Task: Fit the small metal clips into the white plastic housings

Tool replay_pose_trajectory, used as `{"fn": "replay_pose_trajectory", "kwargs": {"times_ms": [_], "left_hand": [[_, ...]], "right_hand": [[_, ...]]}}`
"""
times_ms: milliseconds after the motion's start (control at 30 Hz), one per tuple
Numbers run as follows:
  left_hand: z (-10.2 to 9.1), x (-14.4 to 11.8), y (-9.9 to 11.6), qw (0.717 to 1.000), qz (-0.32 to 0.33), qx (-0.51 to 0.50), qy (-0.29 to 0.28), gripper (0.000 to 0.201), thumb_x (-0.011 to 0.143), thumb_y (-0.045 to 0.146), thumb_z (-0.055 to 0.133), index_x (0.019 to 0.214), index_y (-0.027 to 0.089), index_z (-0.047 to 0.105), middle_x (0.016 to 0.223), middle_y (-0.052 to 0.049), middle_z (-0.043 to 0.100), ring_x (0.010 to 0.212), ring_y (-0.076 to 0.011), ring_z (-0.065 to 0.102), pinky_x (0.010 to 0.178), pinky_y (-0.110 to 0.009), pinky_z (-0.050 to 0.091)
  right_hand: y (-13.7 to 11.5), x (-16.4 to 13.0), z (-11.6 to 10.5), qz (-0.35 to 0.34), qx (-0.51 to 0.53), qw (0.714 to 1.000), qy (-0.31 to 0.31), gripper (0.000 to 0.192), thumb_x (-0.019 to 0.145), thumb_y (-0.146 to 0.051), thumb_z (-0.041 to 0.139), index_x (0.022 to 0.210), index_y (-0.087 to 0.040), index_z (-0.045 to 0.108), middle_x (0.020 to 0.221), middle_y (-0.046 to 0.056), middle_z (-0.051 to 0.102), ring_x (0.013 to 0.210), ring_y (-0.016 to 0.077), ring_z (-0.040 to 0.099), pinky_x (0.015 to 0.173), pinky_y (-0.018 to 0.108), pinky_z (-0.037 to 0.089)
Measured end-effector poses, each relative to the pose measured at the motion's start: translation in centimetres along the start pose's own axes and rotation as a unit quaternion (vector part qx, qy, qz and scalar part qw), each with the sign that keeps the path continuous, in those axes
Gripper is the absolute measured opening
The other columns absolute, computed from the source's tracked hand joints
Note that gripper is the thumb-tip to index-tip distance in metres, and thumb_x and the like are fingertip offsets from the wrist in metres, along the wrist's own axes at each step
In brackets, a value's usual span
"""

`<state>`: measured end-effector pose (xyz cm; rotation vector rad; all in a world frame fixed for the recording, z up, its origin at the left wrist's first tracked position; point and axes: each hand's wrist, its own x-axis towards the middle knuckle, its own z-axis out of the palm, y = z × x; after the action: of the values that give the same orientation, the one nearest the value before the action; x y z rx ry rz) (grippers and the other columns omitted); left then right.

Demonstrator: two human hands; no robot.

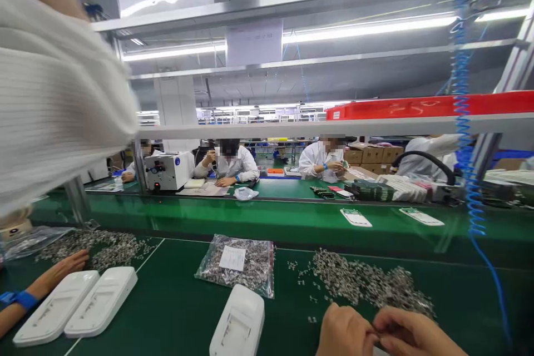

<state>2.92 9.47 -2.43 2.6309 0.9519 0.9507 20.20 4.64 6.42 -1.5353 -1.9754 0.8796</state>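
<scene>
Head view: L hand [344,332] & R hand [413,335] are meeting at bottom R, fingers curling nearly closed; can't tell what, if anything, they're pinching. A white edge [379,351] is peeking out below. Small metal clips [359,278] are lying piled just beyond, w/ strays spreading L, crowding the way fwd. White plastic housing [240,320] is sitting L of L hand, bag of clips [246,264] right behind it. Co-worker's hand [75,261] is resting by 2 more housings [83,308], far L. Blue coiled hose [461,100] is hanging R; white sleeve [62,94] is blocking upper L. Green counter [167,300] is lying open betw. the housing pair & the single one, its far edge running behind the bag.
</scene>
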Motion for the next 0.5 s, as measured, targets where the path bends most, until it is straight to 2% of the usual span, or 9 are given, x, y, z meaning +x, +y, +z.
{"fn": "replay_pose_trajectory", "kwargs": {"times_ms": [100,167,233,300,400,500], "left_hand": [[-2.9,-0.3,2.7,0.998,0.029,0.044,-0.047,0.010,0.088,0.021,0.049,0.085,0.023,0.059,0.083,-0.009,0.066,0.077,-0.0216,0.061,0.066,-0.040,0.045],[-4.2,0.0,3.2,0.997,0.044,-0.024,-0.065,0.021,0.093,0.019,0.040,0.086,0.021,0.060,0.084,-0.009,0.065,0.081,-0.0218,0.059,0.073,-0.040,0.044],[-4.2,0.5,2.4,0.991,0.049,-0.095,-0.082,0.028,0.098,0.023,0.034,0.095,0.019,0.061,0.096,-0.010,0.066,0.092,-0.0223,0.058,0.083,-0.041,0.043],[-3.7,0.9,1.6,0.985,0.070,-0.133,-0.082,0.025,0.098,0.026,0.038,0.099,0.020,0.062,0.099,-0.008,0.066,0.094,-0.0208,0.058,0.086,-0.039,0.042],[-3.6,0.9,1.1,0.991,0.035,-0.120,-0.053,0.017,0.090,0.022,0.048,0.097,0.020,0.064,0.096,-0.005,0.065,0.094,-0.0200,0.057,0.085,-0.036,0.042],[-3.8,0.9,0.9,0.995,0.007,-0.090,-0.052,0.022,0.084,0.025,0.056,0.102,0.022,0.068,0.098,-0.004,0.063,0.095,-0.0204,0.055,0.083,-0.035,0.043]], "right_hand": [[-2.3,-2.0,-0.9,-0.016,-0.036,0.999,0.005,0.012,0.076,-0.022,0.054,0.074,-0.020,0.066,0.074,0.003,0.066,0.071,0.0166,0.060,0.066,0.025,0.045],[-3.4,-2.6,-1.3,-0.032,-0.057,0.998,0.015,0.012,0.075,-0.018,0.054,0.072,-0.018,0.066,0.073,0.002,0.066,0.070,0.0140,0.058,0.065,0.023,0.043],[-3.3,-2.4,-1.4,0.008,-0.057,0.998,0.037,0.008,0.073,-0.017,0.058,0.075,-0.017,0.066,0.068,0.000,0.064,0.064,0.0120,0.056,0.060,0.021,0.041],[-2.7,-2.4,-1.1,0.038,-0.071,0.994,0.069,0.005,0.071,-0.015,0.060,0.072,-0.017,0.064,0.064,-0.002,0.062,0.061,0.0111,0.055,0.057,0.020,0.039],[-2.6,-3.1,-0.2,0.041,-0.116,0.987,0.104,0.007,0.069,-0.010,0.059,0.069,-0.017,0.060,0.061,-0.004,0.059,0.058,0.0103,0.054,0.057,0.021,0.037],[-2.5,-3.7,0.9,0.028,-0.159,0.980,0.117,0.009,0.071,-0.008,0.059,0.070,-0.017,0.059,0.063,-0.003,0.058,0.060,0.0106,0.052,0.059,0.023,0.035]]}}
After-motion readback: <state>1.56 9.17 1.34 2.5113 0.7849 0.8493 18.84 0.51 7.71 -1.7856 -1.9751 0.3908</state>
